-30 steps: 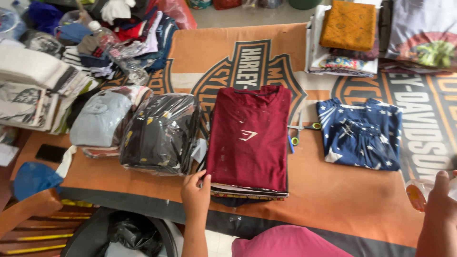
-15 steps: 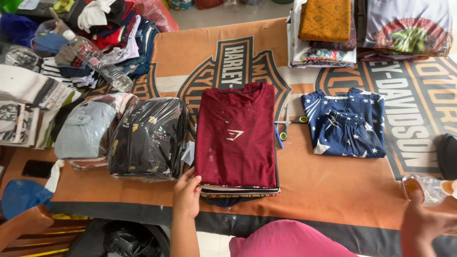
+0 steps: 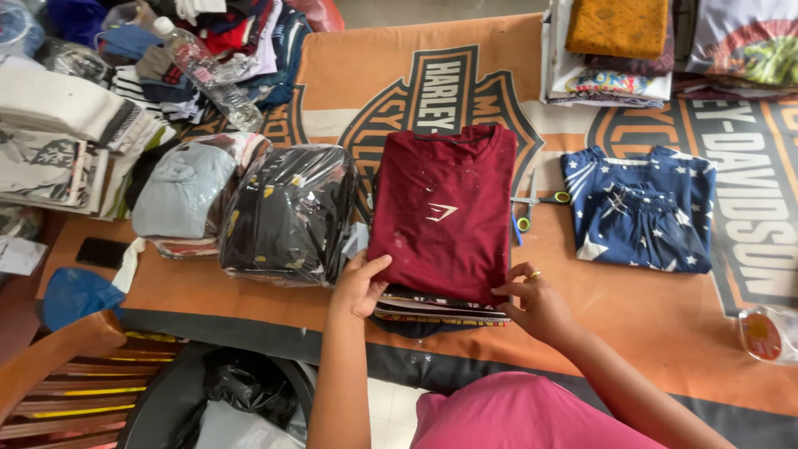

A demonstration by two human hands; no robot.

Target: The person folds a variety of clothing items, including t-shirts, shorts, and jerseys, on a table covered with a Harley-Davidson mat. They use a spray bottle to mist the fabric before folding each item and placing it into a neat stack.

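A folded maroon T-shirt [image 3: 445, 212] tops a stack of folded clothes [image 3: 440, 309] on an orange printed table cover [image 3: 648, 308]. My left hand [image 3: 359, 284] rests on the stack's near left corner, thumb on the maroon shirt. My right hand [image 3: 536, 301], with a ring on one finger, touches the stack's near right corner, fingers curled at its edge. Neither hand lifts anything. My pink top [image 3: 515, 411] shows at the bottom.
A plastic-wrapped dark garment bundle [image 3: 287, 216] lies left of the stack, a blue star-print outfit [image 3: 640, 208] right. Scissors [image 3: 532, 208] lie between. Folded piles sit at the back, a water bottle [image 3: 208, 71], a phone [image 3: 101, 252], a wooden chair [image 3: 75, 366].
My right hand came in from the far right edge to the stack's right corner. My left hand stayed at the left corner. The view moved closer.
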